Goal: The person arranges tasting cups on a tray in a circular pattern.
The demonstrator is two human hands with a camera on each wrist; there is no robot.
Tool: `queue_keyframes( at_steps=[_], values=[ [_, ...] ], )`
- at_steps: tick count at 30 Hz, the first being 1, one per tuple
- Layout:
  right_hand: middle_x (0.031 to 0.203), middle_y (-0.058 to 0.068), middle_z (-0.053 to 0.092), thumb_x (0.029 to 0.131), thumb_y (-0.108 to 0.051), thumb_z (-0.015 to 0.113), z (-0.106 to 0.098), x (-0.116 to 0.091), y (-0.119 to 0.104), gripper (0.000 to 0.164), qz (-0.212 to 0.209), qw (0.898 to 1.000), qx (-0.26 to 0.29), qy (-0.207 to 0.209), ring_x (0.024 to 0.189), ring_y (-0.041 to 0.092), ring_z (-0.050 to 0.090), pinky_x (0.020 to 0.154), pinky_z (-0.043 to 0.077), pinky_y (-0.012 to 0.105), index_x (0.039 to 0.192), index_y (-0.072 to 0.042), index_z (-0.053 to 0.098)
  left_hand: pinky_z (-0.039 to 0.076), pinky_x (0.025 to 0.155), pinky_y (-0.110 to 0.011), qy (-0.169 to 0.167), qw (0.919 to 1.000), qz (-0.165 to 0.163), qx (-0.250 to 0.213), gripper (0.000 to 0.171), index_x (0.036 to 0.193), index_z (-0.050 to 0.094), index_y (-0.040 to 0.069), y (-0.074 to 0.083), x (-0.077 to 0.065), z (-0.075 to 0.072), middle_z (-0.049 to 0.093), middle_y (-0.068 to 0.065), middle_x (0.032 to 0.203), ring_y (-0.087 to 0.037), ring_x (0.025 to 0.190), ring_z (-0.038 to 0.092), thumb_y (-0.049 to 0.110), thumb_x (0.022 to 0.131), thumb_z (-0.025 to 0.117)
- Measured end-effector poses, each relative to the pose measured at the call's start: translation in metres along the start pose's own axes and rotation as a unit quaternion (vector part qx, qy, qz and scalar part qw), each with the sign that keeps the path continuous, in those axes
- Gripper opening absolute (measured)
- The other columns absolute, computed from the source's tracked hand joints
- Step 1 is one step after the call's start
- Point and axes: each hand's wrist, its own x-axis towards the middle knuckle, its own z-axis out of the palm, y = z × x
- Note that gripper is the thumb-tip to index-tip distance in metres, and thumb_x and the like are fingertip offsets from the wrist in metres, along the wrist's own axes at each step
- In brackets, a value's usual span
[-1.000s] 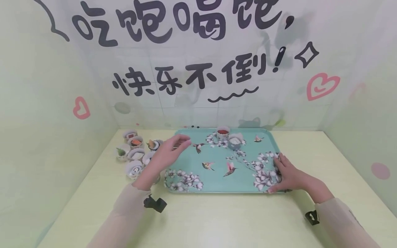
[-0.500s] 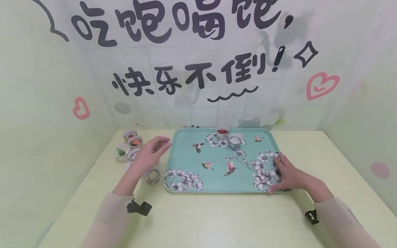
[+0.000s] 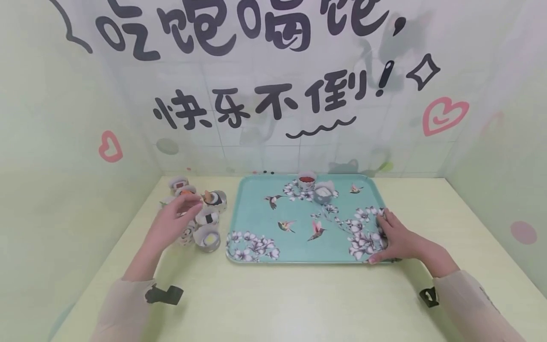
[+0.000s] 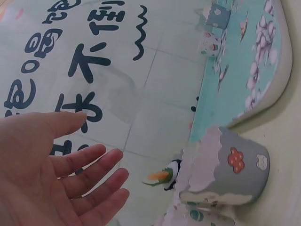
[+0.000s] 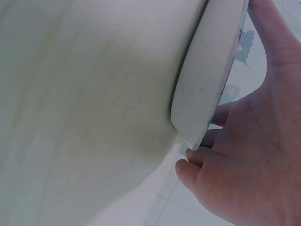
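My left hand [image 3: 168, 225] hangs over a cluster of small paper cups at the left of the table, fingers extended and holding nothing. In the left wrist view its palm shows beside a grey cup [image 4: 249, 165] printed with a red flower. The cups hold sushi-like pieces; one cup [image 3: 208, 241] has a yellow centre, another cup [image 3: 220, 202] an orange-tipped piece. Some cups are hidden behind the hand. My right hand [image 3: 401, 244] rests spread on the near right corner of a turquoise tray [image 3: 256, 209], thumb at the front rim, fingers over the right rim.
On the tray's far side stand a cup with red filling [image 3: 306, 181] and a cup with white filling [image 3: 323, 194]. A wall [image 3: 265, 156] with large lettering rises behind the table [image 3: 273, 299], and pale walls flank it.
My left hand has moved left from above the tray's left part to over the cup cluster, uncovering the cups nearest the tray. The right hand and tray have stayed in place.
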Motion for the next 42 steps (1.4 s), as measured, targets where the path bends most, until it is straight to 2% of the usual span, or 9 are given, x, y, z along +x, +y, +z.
queue_keyframes(
  at_steps=[9,15,19,23,28,36,42],
  values=[
    [0.153,0.048,-0.004,0.067,-0.045,0.090,0.000,0.000,-0.002,0.129,-0.001,1.000,0.011,0.002,0.142,0.064,0.001,0.113,0.019,0.074,0.148,0.021,0.013,0.044,0.104,-0.063,0.004,0.9980,-0.056,0.028,0.053,0.139,0.049,0.000,-0.031,-0.014,-0.012,0.055,-0.028,0.139,-0.049,0.128,0.052,0.039,0.103,0.052],
    [0.153,0.048,-0.004,0.068,-0.045,0.090,0.000,-0.001,-0.001,0.129,0.000,1.000,0.008,0.001,0.143,0.063,0.002,0.112,0.020,0.074,0.148,0.021,0.013,0.047,0.102,-0.061,0.005,0.9974,-0.060,0.039,0.054,0.137,0.048,-0.006,-0.052,-0.019,-0.013,0.053,-0.032,0.138,-0.051,0.125,0.052,0.029,0.099,0.062],
    [0.153,0.047,-0.004,0.069,-0.045,0.089,-0.001,-0.001,-0.001,0.128,0.002,1.000,0.007,0.001,0.143,0.063,0.001,0.112,0.020,0.075,0.149,0.020,0.013,0.044,0.107,-0.060,-0.004,0.9967,-0.077,0.025,0.060,0.141,0.043,-0.008,-0.063,-0.022,-0.012,0.048,-0.034,0.143,-0.050,0.130,0.047,0.024,0.095,0.067],
    [0.153,0.047,-0.004,0.068,-0.044,0.090,-0.002,-0.001,-0.002,0.128,0.004,1.000,0.008,0.000,0.143,0.063,0.002,0.112,0.020,0.074,0.149,0.020,0.013,0.043,0.106,-0.063,-0.026,0.9941,-0.104,0.020,0.071,0.147,0.036,-0.007,-0.072,-0.024,-0.010,0.040,-0.034,0.149,-0.054,0.132,0.042,0.027,0.094,0.069],
    [0.154,0.047,-0.004,0.069,-0.043,0.089,-0.001,-0.002,-0.002,0.127,0.006,1.000,0.011,-0.002,0.142,0.063,0.002,0.112,0.020,0.075,0.149,0.019,0.014,0.042,0.106,-0.064,-0.051,0.9919,-0.115,0.018,0.079,0.149,0.032,-0.008,-0.080,-0.025,-0.008,0.037,-0.034,0.151,-0.056,0.134,0.040,0.029,0.092,0.072],
    [0.154,0.046,-0.004,0.068,-0.045,0.089,0.000,-0.001,-0.002,0.128,0.008,1.000,0.012,-0.005,0.143,0.063,0.002,0.112,0.020,0.075,0.149,0.019,0.014,0.044,0.104,-0.065,-0.060,0.9934,-0.095,0.020,0.073,0.144,0.036,-0.008,-0.083,-0.022,-0.001,0.041,-0.037,0.146,-0.057,0.130,0.045,0.025,0.090,0.074],
    [0.154,0.046,-0.004,0.067,-0.046,0.089,-0.001,-0.002,-0.004,0.129,0.010,1.000,0.018,-0.006,0.143,0.063,0.001,0.112,0.020,0.075,0.150,0.018,0.014,0.046,0.103,-0.062,-0.066,0.9925,-0.100,0.025,0.072,0.141,0.037,-0.008,-0.082,-0.019,0.004,0.043,-0.038,0.143,-0.057,0.128,0.047,0.021,0.088,0.076]
  ],
)
